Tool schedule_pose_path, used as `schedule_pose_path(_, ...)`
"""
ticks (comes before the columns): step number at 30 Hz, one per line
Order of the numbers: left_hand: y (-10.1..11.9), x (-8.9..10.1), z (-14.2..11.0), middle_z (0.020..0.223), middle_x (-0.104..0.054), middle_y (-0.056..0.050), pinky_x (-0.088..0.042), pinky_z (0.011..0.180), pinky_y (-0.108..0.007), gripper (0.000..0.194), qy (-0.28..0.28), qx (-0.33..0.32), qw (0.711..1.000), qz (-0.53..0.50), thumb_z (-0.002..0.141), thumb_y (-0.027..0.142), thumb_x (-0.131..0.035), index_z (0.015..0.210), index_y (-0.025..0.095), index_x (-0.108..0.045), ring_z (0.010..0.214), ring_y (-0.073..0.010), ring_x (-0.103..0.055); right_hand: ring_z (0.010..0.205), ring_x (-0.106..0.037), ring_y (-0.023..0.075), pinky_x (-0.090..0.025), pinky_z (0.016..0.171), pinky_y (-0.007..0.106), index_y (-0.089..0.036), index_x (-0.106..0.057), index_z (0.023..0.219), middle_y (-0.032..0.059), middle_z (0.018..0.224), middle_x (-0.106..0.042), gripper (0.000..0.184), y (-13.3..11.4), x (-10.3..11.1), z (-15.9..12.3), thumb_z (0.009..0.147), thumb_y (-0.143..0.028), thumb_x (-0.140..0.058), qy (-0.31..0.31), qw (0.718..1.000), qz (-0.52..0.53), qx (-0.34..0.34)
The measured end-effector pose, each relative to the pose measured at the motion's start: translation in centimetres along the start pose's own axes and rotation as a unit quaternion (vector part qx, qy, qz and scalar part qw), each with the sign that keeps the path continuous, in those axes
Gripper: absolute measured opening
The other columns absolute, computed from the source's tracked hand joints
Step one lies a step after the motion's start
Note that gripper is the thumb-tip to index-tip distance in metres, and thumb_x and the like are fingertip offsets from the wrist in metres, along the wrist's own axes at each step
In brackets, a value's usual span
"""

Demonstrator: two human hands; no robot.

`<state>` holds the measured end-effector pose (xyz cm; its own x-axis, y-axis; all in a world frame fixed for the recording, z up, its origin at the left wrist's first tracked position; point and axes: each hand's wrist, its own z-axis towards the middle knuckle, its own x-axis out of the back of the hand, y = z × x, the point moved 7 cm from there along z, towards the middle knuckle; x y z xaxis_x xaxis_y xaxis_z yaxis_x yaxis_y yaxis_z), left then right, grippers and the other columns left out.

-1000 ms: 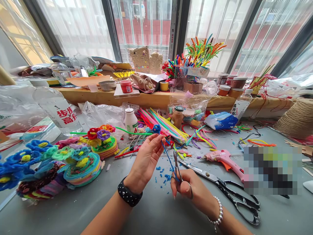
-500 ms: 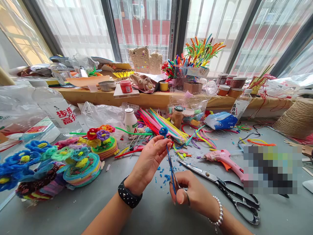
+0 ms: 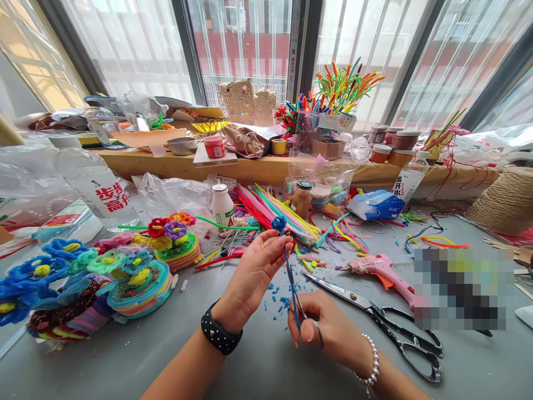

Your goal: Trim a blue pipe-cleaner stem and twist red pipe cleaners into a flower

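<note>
Presently, I pinch a blue flower by its stem, left hand fingers together; right hand fingers curl around scissors, blades alongside the stem.

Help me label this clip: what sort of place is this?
Probably a craft workspace: a pink plastic glue gun, black-handled metal scissors and multicoloured fuzzy stems lie on a grey table.

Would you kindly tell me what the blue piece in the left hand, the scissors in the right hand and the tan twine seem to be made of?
Blue piece: probably matt chenille, judging by its fuzzy curled top; any core is hidden.
Scissors: apparently smooth metal, given the slim grey blades' slight sheen.
Twine: likely jute or similar fibre, its wound strands matt and coarse.
</note>
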<state>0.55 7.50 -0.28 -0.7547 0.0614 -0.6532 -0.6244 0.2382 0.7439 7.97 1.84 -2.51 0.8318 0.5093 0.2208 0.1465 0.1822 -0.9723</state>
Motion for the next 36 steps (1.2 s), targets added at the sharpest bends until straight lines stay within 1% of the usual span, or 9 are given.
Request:
schedule_pose_path(3,0.0,0.0,0.0,0.074,-0.062,0.000,-0.047,0.060,-0.013,0.024,-0.004,0.001,1.000,0.007,0.066,0.007,-0.059,0.085,0.016,-0.046,0.065,-0.0062,-0.060,0.044,-0.031,0.0078,-0.023,0.043,0.021,-0.014,-0.042,0.047,-0.0028,0.044,-0.036,0.063,0.3,0.0,0.0,0.053,-0.077,-0.034,0.006,1.000,0.000,-0.012)
schedule_pose_path(8,0.2,0.0,0.0,0.074,-0.062,0.001,-0.048,0.061,-0.013,0.023,-0.008,-0.010,1.000,0.000,0.066,0.007,-0.059,0.084,0.016,-0.046,0.064,-0.0059,-0.060,0.044,-0.027,0.0065,-0.021,0.041,0.021,-0.016,-0.033,0.042,-0.0036,0.044,-0.035,0.060,0.7,0.4,0.1,0.051,-0.075,-0.041,0.043,0.999,0.006,-0.019)
schedule_pose_path(12,0.4,0.0,0.0,0.074,-0.062,0.001,-0.048,0.061,-0.013,0.022,-0.007,-0.022,1.000,-0.007,0.066,0.007,-0.059,0.082,0.016,-0.046,0.062,-0.0056,-0.059,0.044,-0.026,0.0062,-0.020,0.041,0.021,-0.016,-0.033,0.043,-0.0044,0.043,-0.034,0.059,0.6,0.7,0.1,0.051,-0.074,-0.041,0.059,0.998,-0.009,-0.019)
schedule_pose_path(15,0.4,0.0,0.0,0.074,-0.062,0.001,-0.048,0.060,-0.014,0.022,0.002,-0.024,1.000,-0.008,0.066,0.007,-0.059,0.081,0.016,-0.046,0.062,-0.0060,-0.060,0.044,-0.029,0.0067,-0.022,0.042,0.021,-0.015,-0.039,0.044,-0.0034,0.044,-0.036,0.061,0.5,0.5,0.1,0.054,-0.075,-0.036,0.041,0.999,-0.010,-0.013)
schedule_pose_path(18,0.3,0.0,0.0,0.075,-0.062,0.001,-0.048,0.060,-0.014,0.023,0.008,-0.021,1.000,-0.002,0.066,0.007,-0.059,0.083,0.016,-0.047,0.062,-0.0058,-0.059,0.045,-0.031,0.0072,-0.023,0.043,0.020,-0.014,-0.046,0.048,-0.0024,0.045,-0.037,0.065,0.1,0.3,0.0,0.059,-0.075,-0.028,0.015,1.000,-0.004,0.012)
schedule_pose_path(22,0.2,0.0,0.0,0.074,-0.062,0.002,-0.046,0.059,-0.013,0.024,0.006,-0.016,1.000,0.004,0.067,0.007,-0.058,0.085,0.017,-0.046,0.061,-0.0047,-0.058,0.045,-0.031,0.0069,-0.023,0.042,0.019,-0.013,-0.048,0.053,-0.0023,0.048,-0.038,0.067,0.0,0.4,-0.1,0.061,-0.075,-0.023,0.009,1.000,-0.010,0.016)
schedule_pose_path(30,-0.7,-0.3,-0.3,0.075,-0.062,0.001,-0.044,0.062,-0.016,0.022,-0.043,0.027,0.998,0.040,0.068,0.014,-0.059,0.087,0.018,-0.047,0.066,-0.0061,-0.057,0.046,-0.032,0.0072,-0.024,0.043,0.019,-0.013,-0.048,0.056,-0.0027,0.049,-0.038,0.067,-0.2,0.2,0.0,0.060,-0.076,-0.024,-0.007,1.000,-0.010,0.014)
schedule_pose_path(33,-0.9,-0.6,-0.4,0.075,-0.063,0.000,-0.044,0.063,-0.018,0.026,-0.067,0.030,0.996,0.049,0.068,0.014,-0.059,0.090,0.018,-0.047,0.066,-0.0071,-0.057,0.048,-0.035,0.0086,-0.026,0.044,0.020,-0.013,-0.047,0.054,-0.0013,0.050,-0.040,0.068,-0.5,0.2,-0.1,0.058,-0.077,-0.022,-0.008,1.000,-0.017,0.019)
schedule_pose_path(36,-0.9,-0.7,-0.4,0.074,-0.063,-0.001,-0.044,0.063,-0.019,0.028,-0.070,0.032,0.996,0.049,0.066,0.014,-0.061,0.091,0.017,-0.047,0.065,-0.0082,-0.058,0.047,-0.033,0.0084,-0.025,0.044,0.021,-0.014,-0.046,0.052,-0.0020,0.048,-0.039,0.067,-0.5,0.4,-0.2,0.057,-0.077,-0.024,0.003,0.999,-0.027,0.022)
